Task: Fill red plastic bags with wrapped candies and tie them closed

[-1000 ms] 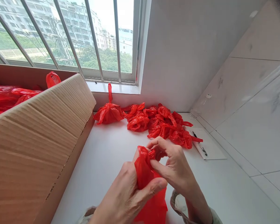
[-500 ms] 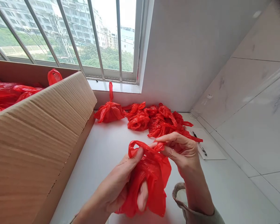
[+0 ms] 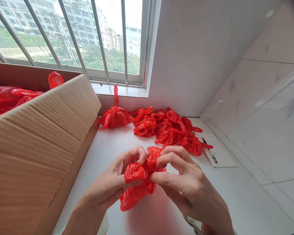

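A crumpled red plastic bag (image 3: 134,192) is between my two hands, just above the white tabletop. My left hand (image 3: 112,178) grips it from the left, with thumb and fingers around a bunched, rounded part. From the right, my right hand (image 3: 183,176) pinches another gathered part near the middle of the bag. The fingertips partly hide where the two parts meet. Beyond my hands lies a heap of similar red plastic bags (image 3: 168,127), twisted and bunched up. One red bag (image 3: 115,117) stands apart at the left of the heap, its handle loop pointing up.
A large cardboard box (image 3: 46,130) on the left holds more red bags (image 3: 5,96). Pens (image 3: 214,158) lie on a white pad (image 3: 225,156) at the right. Behind are a barred window (image 3: 107,42) and a tiled wall (image 3: 264,130) on the right.
The bag was spread open with its handle loops held up; now it is bunched into a smaller bundle. Both hands have shifted, and the fingers have closed in around its gathered middle.
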The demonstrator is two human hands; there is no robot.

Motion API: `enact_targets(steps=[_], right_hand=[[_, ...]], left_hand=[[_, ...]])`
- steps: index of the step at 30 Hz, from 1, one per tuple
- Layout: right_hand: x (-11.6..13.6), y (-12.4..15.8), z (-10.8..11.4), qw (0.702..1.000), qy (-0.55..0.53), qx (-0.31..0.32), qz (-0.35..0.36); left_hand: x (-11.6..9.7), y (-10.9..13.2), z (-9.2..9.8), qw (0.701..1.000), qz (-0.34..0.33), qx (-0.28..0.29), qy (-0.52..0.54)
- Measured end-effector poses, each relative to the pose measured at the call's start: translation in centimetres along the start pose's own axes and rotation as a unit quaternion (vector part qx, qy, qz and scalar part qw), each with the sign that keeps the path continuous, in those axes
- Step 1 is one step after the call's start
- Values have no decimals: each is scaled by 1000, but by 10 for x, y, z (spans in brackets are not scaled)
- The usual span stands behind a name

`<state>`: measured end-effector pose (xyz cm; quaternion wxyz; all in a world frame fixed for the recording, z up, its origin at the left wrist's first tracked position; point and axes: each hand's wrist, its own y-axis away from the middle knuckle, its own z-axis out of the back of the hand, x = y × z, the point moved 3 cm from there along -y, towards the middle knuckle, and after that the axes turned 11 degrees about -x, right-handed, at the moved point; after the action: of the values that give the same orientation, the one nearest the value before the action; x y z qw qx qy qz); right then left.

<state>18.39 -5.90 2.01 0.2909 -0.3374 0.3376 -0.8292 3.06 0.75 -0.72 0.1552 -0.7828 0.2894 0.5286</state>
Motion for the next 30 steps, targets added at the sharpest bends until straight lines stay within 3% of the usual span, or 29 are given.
enact_targets(steps=[5, 10, 13, 15, 17, 19, 22, 26, 30], right_hand=[[-7, 1, -5, 998, -14, 64, -11], [-19, -2, -10, 992, -117, 43, -27], [-32, -3, -17, 969, -214, 21, -124], [-38, -2, -27, 936, -275, 74, -207], [-42, 0, -36, 902, -315, 130, -267], [-44, 1, -42, 885, -328, 146, -296], [-48, 1, -48, 874, -359, 151, -290], [-51, 1, -50, 862, -406, 140, -271], [-51, -3, -40, 915, -320, 43, -241]], left_hand=[[3, 0, 4, 1000, 1, 17, -18], [-2, 5, 4, 977, -68, 25, -200], [-6, 14, -1, 918, -135, 49, -370], [-8, 20, -3, 875, -174, 40, -450], [-11, 25, -3, 827, -216, -11, -519], [-13, 28, -2, 776, -251, -50, -576], [-15, 28, -6, 734, -300, -28, -609], [-14, 27, -10, 718, -330, -17, -613], [-14, 26, -8, 757, -318, -23, -570]])
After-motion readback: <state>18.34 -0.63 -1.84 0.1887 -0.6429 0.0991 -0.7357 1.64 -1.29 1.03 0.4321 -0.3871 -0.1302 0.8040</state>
